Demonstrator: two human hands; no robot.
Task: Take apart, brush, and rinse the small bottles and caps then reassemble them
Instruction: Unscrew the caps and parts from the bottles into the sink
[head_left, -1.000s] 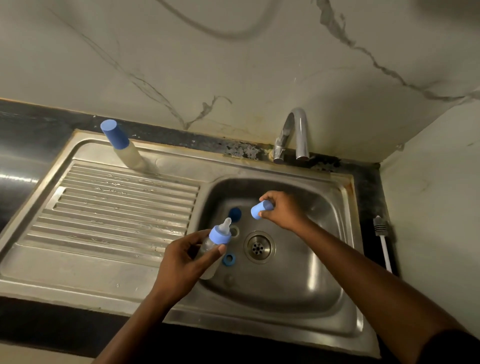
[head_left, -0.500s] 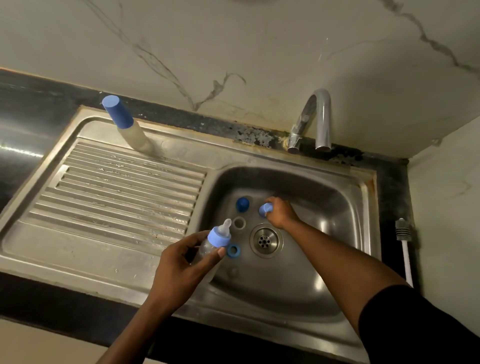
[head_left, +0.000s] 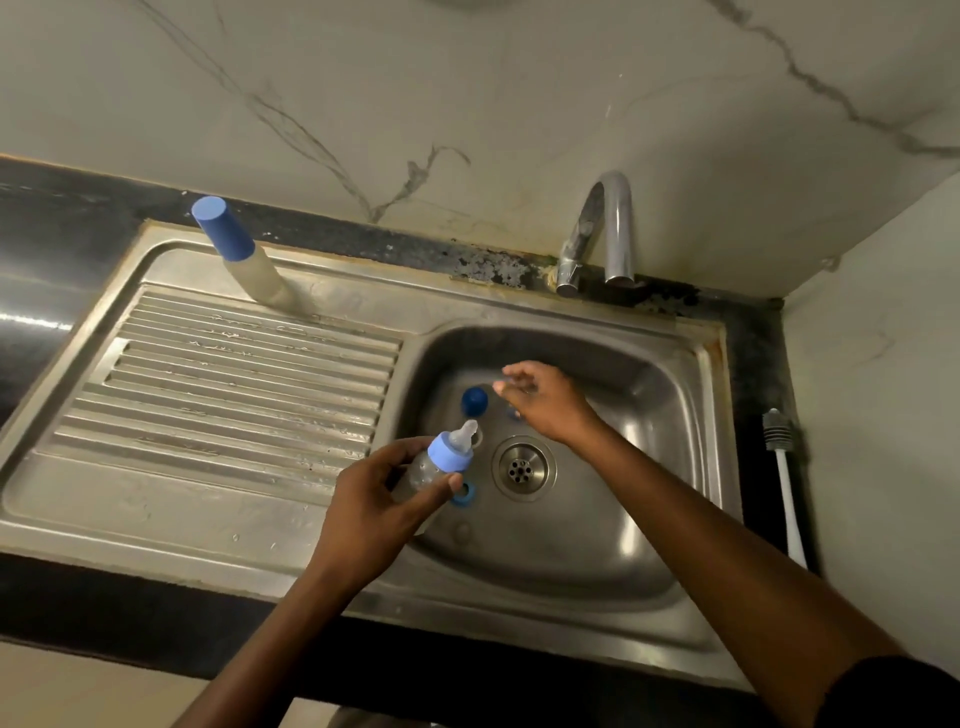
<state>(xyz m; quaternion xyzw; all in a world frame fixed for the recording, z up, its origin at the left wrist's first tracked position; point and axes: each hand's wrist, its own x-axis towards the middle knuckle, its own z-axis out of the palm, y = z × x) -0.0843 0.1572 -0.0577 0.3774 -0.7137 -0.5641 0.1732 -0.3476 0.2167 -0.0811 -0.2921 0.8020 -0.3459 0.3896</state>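
Note:
My left hand (head_left: 382, 501) grips a small clear bottle (head_left: 426, 470) with a light blue collar and a pale teat, held tilted over the left edge of the sink basin (head_left: 597, 525). My right hand (head_left: 545, 397) hovers over the basin with relaxed fingers and holds nothing. A dark blue cap (head_left: 474, 400) sits on the basin floor left of that hand. A sliver of a light blue cap (head_left: 513, 413) shows under the right hand. A blue ring (head_left: 464, 492) lies by my left thumb. A second capped bottle (head_left: 244, 254) stands on the drainboard's far edge.
The drain (head_left: 521, 469) is in the basin's middle. A chrome tap (head_left: 602, 234) rises behind the basin. A white-handled bottle brush (head_left: 784, 478) lies on the dark counter at the right. The ribbed drainboard (head_left: 234, 395) spreads out to the left.
My right hand set the light blue cap down in the basin, let go and lifted slightly with loose fingers. My left hand kept holding the bottle.

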